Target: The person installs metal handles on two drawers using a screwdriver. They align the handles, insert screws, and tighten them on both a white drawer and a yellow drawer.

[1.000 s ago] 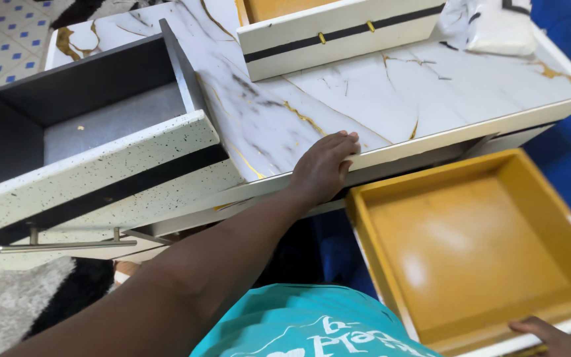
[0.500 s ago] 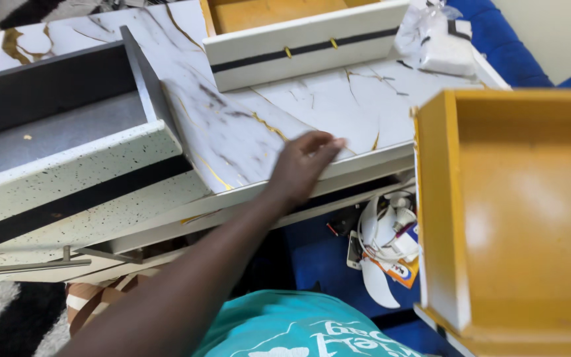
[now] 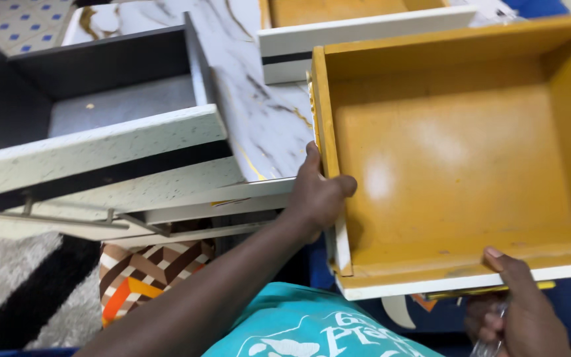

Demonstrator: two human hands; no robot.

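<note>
I hold a yellow-lined drawer (image 3: 451, 145) with a white front above the marble-patterned cabinet top (image 3: 259, 119). My left hand (image 3: 318, 192) grips the drawer's left side wall, thumb inside. My right hand (image 3: 517, 304) grips the white front edge at the lower right, thumb on top, fingers underneath near a gold handle. The drawer is empty and covers most of the cabinet's right half.
A grey-lined speckled drawer (image 3: 94, 125) with a metal bar handle (image 3: 61, 221) lies on the cabinet's left. Another yellow drawer (image 3: 358, 26) with a white, black-striped front sits at the back. A patterned cushion (image 3: 147, 271) and a grey-black rug (image 3: 14, 291) lie below.
The yellow drawer was lifted from low on the right up over the cabinet top. My left hand left the cabinet's edge and took hold of the drawer's side.
</note>
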